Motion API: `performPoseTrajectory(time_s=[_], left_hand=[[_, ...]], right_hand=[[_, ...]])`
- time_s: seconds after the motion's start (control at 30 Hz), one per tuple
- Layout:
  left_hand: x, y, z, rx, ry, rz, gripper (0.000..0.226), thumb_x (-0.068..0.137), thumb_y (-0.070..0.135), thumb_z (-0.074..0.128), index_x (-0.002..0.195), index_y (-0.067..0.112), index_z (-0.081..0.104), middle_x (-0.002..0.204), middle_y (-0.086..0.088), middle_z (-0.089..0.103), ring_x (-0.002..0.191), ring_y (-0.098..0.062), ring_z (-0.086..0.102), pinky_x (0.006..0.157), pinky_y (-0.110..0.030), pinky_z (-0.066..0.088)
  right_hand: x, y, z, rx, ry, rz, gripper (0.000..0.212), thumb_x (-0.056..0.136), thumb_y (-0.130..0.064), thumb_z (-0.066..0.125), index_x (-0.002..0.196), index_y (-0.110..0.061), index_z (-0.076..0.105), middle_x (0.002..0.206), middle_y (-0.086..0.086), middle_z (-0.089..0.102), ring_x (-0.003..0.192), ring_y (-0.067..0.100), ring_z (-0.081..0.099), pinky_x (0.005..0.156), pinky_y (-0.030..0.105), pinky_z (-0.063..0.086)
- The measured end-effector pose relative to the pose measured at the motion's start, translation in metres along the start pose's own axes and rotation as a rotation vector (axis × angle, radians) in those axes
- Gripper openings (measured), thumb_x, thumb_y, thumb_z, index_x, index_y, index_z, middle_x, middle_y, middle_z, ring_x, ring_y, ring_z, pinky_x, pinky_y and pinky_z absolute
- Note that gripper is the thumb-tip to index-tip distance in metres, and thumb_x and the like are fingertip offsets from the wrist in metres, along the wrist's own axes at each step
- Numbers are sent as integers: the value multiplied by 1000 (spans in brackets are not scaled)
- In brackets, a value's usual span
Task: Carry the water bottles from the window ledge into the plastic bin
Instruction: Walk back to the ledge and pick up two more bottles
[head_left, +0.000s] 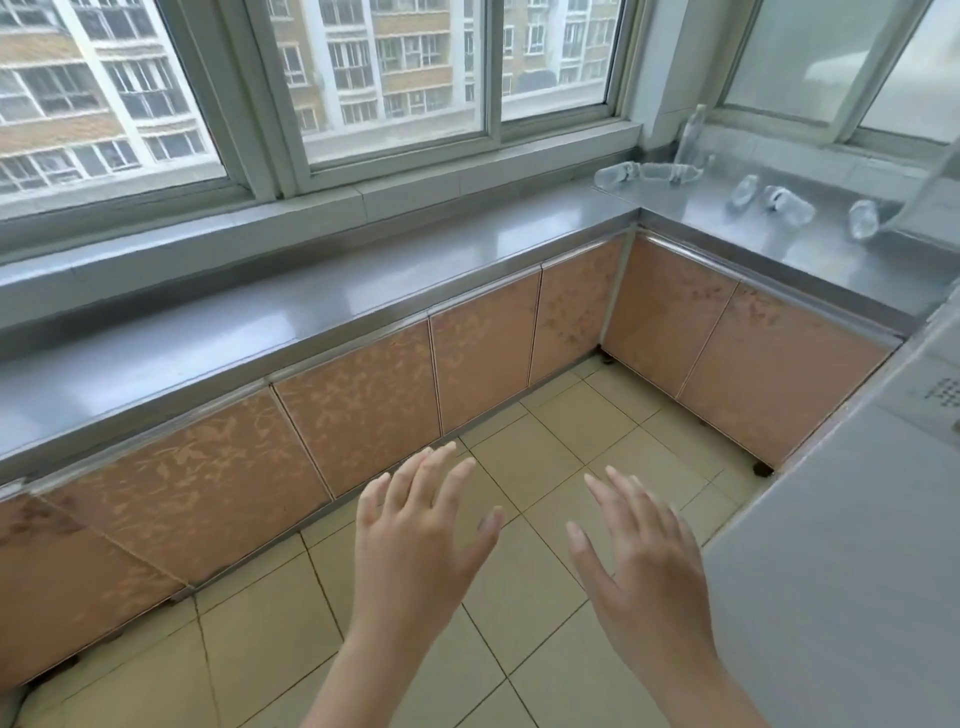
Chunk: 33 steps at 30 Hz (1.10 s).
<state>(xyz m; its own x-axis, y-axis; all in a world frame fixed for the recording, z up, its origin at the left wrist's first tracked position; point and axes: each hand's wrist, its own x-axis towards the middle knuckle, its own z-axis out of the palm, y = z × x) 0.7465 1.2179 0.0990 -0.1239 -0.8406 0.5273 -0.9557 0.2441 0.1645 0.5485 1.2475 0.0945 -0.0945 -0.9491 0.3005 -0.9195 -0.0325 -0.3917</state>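
Several clear water bottles lie on the steel ledge at the far right corner. One bottle stands upright by the wall, a lying bottle points left, and others rest on their sides further right. My left hand and my right hand hover low over the floor tiles, palms down, fingers spread, holding nothing, well short of the bottles. A clear plastic edge, maybe the bin, shows at the far right; I cannot tell.
A long steel counter runs under the windows with orange cabinet doors below. A grey-white appliance fills the right side. Beige floor tiles lie between me and the corner.
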Motion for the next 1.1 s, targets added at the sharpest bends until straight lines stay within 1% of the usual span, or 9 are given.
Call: performPoseTrajectory(time_s=[0.17, 0.27, 0.33, 0.4, 0.5, 0.67, 0.77, 0.9, 1.1], left_hand=[[85, -7, 63, -24, -27, 19, 48, 87, 54, 48, 113, 22, 72, 127, 4, 67, 120, -20, 62, 96, -43, 41], [146, -10, 106, -58, -50, 41, 49, 88, 55, 47, 113, 22, 72, 127, 4, 67, 119, -20, 62, 96, -43, 42], [185, -11, 133, -76, -68, 67, 49, 88, 56, 46, 113, 22, 72, 127, 4, 67, 119, -19, 62, 96, -41, 39], [228, -10, 157, -92, -63, 112, 49, 88, 56, 46, 112, 22, 72, 126, 4, 67, 118, -19, 63, 96, -39, 37], [293, -4, 188, -109, -69, 188, 50, 88, 56, 46, 110, 20, 73, 124, 3, 68, 116, -20, 64, 95, -39, 36], [374, 24, 234, -165, -71, 280, 50, 89, 56, 46, 111, 20, 72, 125, 4, 68, 118, -20, 63, 95, -42, 42], [411, 43, 269, -176, -95, 325, 50, 89, 57, 46, 112, 21, 72, 126, 4, 67, 119, -19, 62, 96, -41, 41], [464, 71, 314, -159, -119, 336, 50, 90, 57, 45, 112, 22, 72, 126, 4, 67, 119, -18, 61, 96, -42, 42], [556, 119, 372, -117, -150, 304, 52, 89, 59, 43, 114, 23, 71, 128, 6, 66, 121, -17, 60, 101, -37, 34]], right_hand=[[90, 27, 26, -13, 25, 25, 54, 88, -52, 36, 130, -24, 55, 139, 0, 53, 130, 22, 46, 106, 48, 34], [152, 40, 43, -60, 32, 53, 55, 88, -54, 37, 128, -23, 57, 137, 0, 54, 130, 22, 46, 106, 48, 34], [192, 48, 51, -98, 44, 70, 56, 86, -57, 39, 124, -23, 60, 135, 0, 57, 127, 21, 48, 105, 48, 35], [231, 56, 54, -120, 63, 95, 57, 83, -59, 41, 121, -22, 63, 133, 0, 59, 125, 21, 52, 104, 47, 35], [286, 70, 55, -141, 92, 144, 58, 81, -60, 44, 120, -22, 63, 133, 1, 58, 126, 22, 51, 105, 48, 34], [356, 102, 56, -166, 165, 219, 58, 80, -58, 46, 118, -20, 65, 131, 2, 59, 124, 23, 51, 104, 48, 35], [397, 130, 59, -166, 171, 244, 58, 80, -59, 46, 118, -19, 64, 131, 2, 59, 125, 23, 51, 105, 50, 36], [456, 179, 59, -172, 201, 256, 59, 81, -60, 44, 121, -21, 62, 133, 1, 58, 127, 22, 49, 109, 46, 32], [559, 262, 57, -144, 220, 293, 62, 80, -62, 43, 124, -21, 61, 134, 0, 57, 127, 22, 49, 108, 47, 34]])
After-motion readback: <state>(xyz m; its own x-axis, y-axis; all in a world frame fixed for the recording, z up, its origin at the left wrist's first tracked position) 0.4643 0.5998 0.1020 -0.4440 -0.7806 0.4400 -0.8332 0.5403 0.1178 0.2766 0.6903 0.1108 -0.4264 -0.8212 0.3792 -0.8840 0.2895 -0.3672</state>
